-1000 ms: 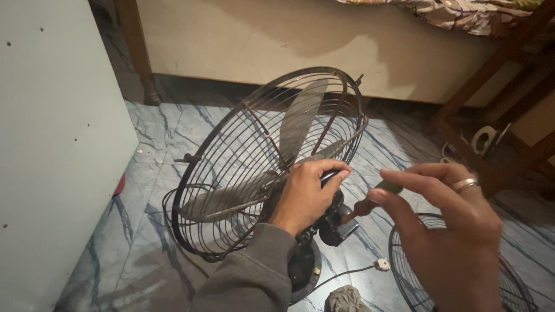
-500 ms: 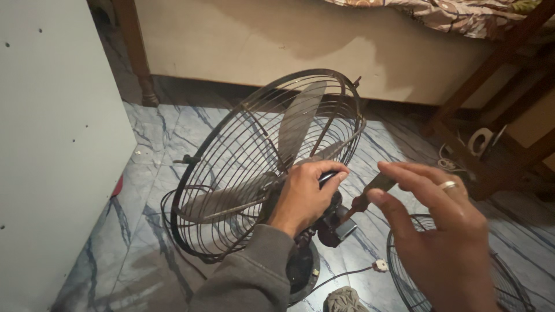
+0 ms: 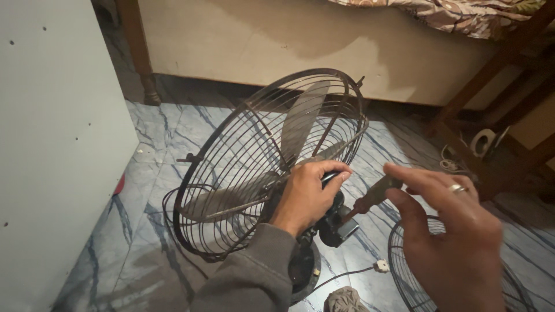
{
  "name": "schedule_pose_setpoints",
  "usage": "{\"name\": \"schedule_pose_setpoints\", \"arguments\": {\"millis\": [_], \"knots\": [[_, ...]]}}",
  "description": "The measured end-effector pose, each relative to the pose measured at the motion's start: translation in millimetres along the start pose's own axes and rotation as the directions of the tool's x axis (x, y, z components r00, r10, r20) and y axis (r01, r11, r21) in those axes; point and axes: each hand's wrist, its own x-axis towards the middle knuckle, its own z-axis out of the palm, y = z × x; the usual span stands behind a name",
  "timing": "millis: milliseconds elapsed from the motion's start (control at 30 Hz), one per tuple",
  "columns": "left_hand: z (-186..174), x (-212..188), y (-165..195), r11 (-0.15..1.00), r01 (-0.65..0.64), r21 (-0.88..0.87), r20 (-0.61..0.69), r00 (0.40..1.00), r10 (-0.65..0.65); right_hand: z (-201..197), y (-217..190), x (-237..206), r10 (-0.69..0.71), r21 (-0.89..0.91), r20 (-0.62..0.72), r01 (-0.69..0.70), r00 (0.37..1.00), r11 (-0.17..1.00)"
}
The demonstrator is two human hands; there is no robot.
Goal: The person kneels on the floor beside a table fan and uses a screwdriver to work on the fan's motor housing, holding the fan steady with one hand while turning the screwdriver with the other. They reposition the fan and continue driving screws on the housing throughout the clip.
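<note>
Left hand point(image 3: 303, 193): bare, no ring or watch showing. Left sleeve point(image 3: 248, 274): grey, soft knit like a sweatshirt, with a ribbed cuff ending at the wrist; cloth creased along the forearm. Right hand point(image 3: 457, 242): bare, seen from the back, large and near the camera, slightly blurred. Ring point(image 3: 458, 188): one plain silver-coloured band on a finger of the right hand. Right wrist runs out of the picture; no sleeve shows there.

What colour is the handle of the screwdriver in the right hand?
The screwdriver handle looks dark brown, seen from the head view, pinched in the right hand.
</note>
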Motion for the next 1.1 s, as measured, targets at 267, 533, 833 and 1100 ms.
{"name": "schedule_pose_setpoints", "arguments": {"millis": [267,533,833,1100], "knots": [[-0.8,0.7,-1.7,0.996,-0.087,-0.02,-0.02,0.996,0.087,1.7,-5.2,3.7,0.036,-0.025,0.012,-0.036,0.999,0.999],[-1.1,0.5,2.4,0.999,-0.033,-0.018,-0.001,0.999,0.033,-0.9,1.7,3.4,0.018,-0.069,0.013,-0.017,1.0,0.997],[-1.1,0.6,1.5,1.0,-0.01,-0.026,0.007,1.0,0.01,1.5,0.4,3.4,-0.096,-0.017,0.014,0.097,0.995,0.995],[-0.5,-0.4,0.1,0.997,-0.069,-0.021,-0.023,0.997,0.069,1.7,-2.0,2.4,0.039,-0.038,0.022,-0.038,0.999,0.999]]}}
